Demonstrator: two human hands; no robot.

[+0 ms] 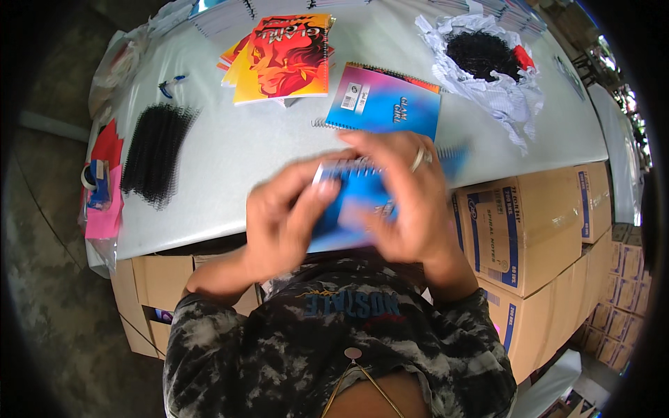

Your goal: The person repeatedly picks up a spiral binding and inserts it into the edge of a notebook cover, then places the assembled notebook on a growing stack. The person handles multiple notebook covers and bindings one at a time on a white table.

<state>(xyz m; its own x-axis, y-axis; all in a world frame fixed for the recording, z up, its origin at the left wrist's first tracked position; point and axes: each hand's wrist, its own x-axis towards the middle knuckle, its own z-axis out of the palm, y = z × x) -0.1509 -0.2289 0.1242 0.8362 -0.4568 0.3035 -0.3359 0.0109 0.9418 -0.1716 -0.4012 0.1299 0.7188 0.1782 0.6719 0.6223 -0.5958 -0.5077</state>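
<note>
Both my hands hold a small blue spiral notebook (352, 205) over the near edge of the white table (230, 160); it is blurred by motion. My left hand (279, 219) grips its left side with fingers over the cover. My right hand (404, 202), a ring on one finger, covers its right side by the wire spiral. Just beyond lies another blue and pink spiral notebook (385, 103) flat on the table.
A stack of red and yellow notebooks (282, 59) lies further back. Black spiral wires (155, 150) lie in a pile at the left, more black coils on white paper (482, 54) at the back right. Pink sheets (104, 216) hang at the left edge. Cardboard boxes (529, 230) stand under the table.
</note>
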